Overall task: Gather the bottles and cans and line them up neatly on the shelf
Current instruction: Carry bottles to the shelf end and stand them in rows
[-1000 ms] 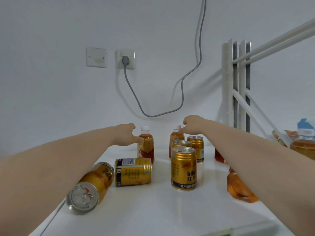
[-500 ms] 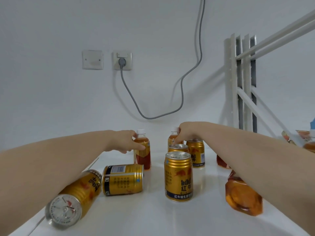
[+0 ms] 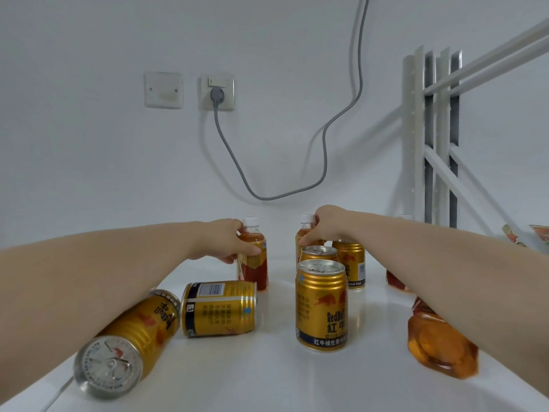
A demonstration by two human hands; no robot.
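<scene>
On the white shelf (image 3: 267,376) my left hand (image 3: 221,243) grips an upright tea bottle (image 3: 253,266) with a white cap at the back. My right hand (image 3: 328,226) is closed round the neck of a second upright tea bottle (image 3: 306,226), mostly hidden behind it. In front of that bottle stand three gold cans upright: a near one (image 3: 321,304), one behind it (image 3: 318,253), one to its right (image 3: 350,263). Two gold cans lie on their sides at the left, one (image 3: 219,308) crosswise, one (image 3: 130,341) end-on to me. A tea bottle (image 3: 439,343) lies under my right forearm.
A white wall with a socket (image 3: 218,93) and a grey cable (image 3: 285,194) closes the back. A white rack upright (image 3: 413,138) stands at the right, with another bottle (image 3: 396,282) partly hidden behind my right arm and packets (image 3: 539,233) at the far right edge.
Both hands have closed down onto the two back bottles, the left from the cap height to the body. The view has shifted closer and lower; cans stay put.
</scene>
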